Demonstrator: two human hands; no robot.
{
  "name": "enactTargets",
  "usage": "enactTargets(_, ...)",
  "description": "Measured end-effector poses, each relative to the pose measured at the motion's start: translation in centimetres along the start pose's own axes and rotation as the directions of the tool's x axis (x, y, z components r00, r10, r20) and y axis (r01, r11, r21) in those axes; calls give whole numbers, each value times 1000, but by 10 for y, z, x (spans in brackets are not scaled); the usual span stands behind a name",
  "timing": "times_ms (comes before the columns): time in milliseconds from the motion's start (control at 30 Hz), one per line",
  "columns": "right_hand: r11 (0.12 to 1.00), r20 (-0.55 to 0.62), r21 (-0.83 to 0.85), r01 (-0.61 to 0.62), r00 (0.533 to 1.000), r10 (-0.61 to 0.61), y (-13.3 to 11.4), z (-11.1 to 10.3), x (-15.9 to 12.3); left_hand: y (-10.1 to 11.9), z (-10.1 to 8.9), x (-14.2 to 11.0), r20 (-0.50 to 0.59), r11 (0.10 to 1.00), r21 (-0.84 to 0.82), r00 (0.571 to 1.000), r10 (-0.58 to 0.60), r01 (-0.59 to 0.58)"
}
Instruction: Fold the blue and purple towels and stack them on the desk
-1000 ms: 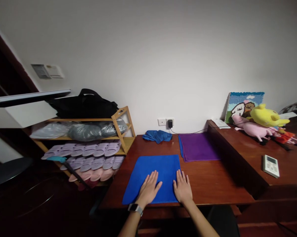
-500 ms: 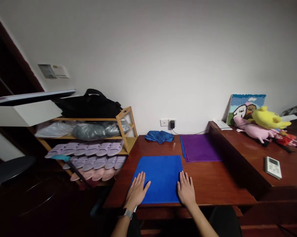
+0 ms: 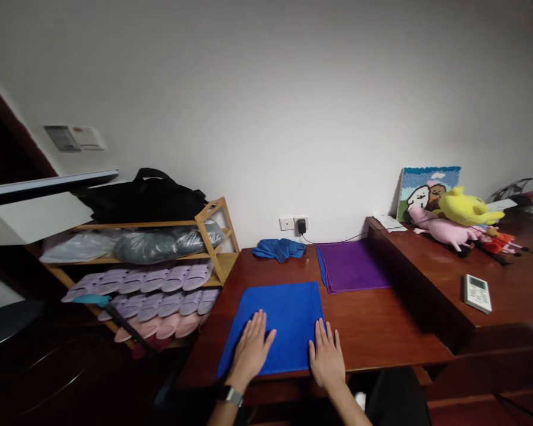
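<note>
A blue cloth [image 3: 286, 316] lies flat and square near the front edge of the brown wooden table [image 3: 364, 337]. My left hand [image 3: 252, 346] rests palm down on its left part, fingers stretched out and thumb apart. At the cloth's right edge, my right hand [image 3: 327, 355] lies flat with its fingers extended, partly on the cloth. Neither hand grips anything. Behind, a crumpled blue cloth [image 3: 278, 249] sits by the wall. A purple cloth [image 3: 357, 266] is spread at the back right, over another blue cloth [image 3: 322, 266] that shows along its left side.
A wooden rack [image 3: 217, 236] with several slippers [image 3: 151, 278] and a black bag [image 3: 146, 198] stands at left. The raised surface at right holds plush toys [image 3: 465, 207], a picture [image 3: 426, 186] and a white remote-like device [image 3: 477, 293]. A black plug [image 3: 301, 226] trails a cable.
My left hand has moved inward from the cloth's left edge onto its surface. My right hand stays at the right edge. The camera view has turned slightly to the right.
</note>
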State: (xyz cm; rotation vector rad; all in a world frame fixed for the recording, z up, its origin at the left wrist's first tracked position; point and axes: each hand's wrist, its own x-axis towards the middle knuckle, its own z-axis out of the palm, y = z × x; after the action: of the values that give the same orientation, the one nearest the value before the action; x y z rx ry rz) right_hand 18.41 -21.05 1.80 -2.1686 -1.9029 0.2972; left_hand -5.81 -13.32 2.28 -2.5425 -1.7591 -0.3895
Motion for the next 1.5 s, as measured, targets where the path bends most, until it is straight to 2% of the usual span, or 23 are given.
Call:
enactTargets(67,1000,-5,1,0,1000,0,2,4,1,42,2,4,4,989,-56,991,136,-136)
enactTargets(167,999,2,3,54,999,-54,8,14,3,101,12,7,51,940,-148,947,317,-307)
enactTargets(233,995,11,4,102,995,-102,12,19,4,124,19,5,64,927,-176,936,346,-330)
enactTargets(300,992,10,0,125,992,-125,13,21,4,128,25,0,51,930,-169,940,339,-326)
enactTargets(367,994,10,-8,108,994,-108,10,17,3,118,27,-6,25,931,-138,938,345,-339)
enactTargets(467,999,3,-10,45,999,-45,4,6,1,85,26,-16,4,948,-78,951,309,-307)
enactTargets(533,1000,-5,2,12,1000,-12,1,0,0,56,23,-23,20,978,-39,978,208,-207)
enactTargets(600,1000,-5,17,6,1000,-6,-1,-3,-1,23,21,-28,48,999,8,998,47,-48)
enactTargets(700,1000,-1,22,4,1000,-4,0,-3,-1,-20,20,-37,71,983,94,984,-164,157)
enactTargets(800,1000,3,13,0,1000,0,2,0,0,-43,22,-44,39,967,140,975,-219,212)
enactTargets(1000,999,60,23,-22,998,20,3,-5,16,-41,26,-46,-26,965,145,976,-218,219)
enactTargets(1133,1000,39,29,-9,999,8,1,-14,35,-41,29,-46,-46,967,138,977,-208,212)
enactTargets(1367,1000,41,14,-12,999,12,1,-9,44,-45,25,-46,-2,963,138,973,-233,231)
enactTargets(1433,1000,30,26,-9,1000,8,2,-8,43,-38,18,-39,-17,972,108,978,-209,209)
enactTargets(1500,999,29,31,-7,1000,6,2,-7,44,-20,9,-25,-33,989,55,990,-137,138)
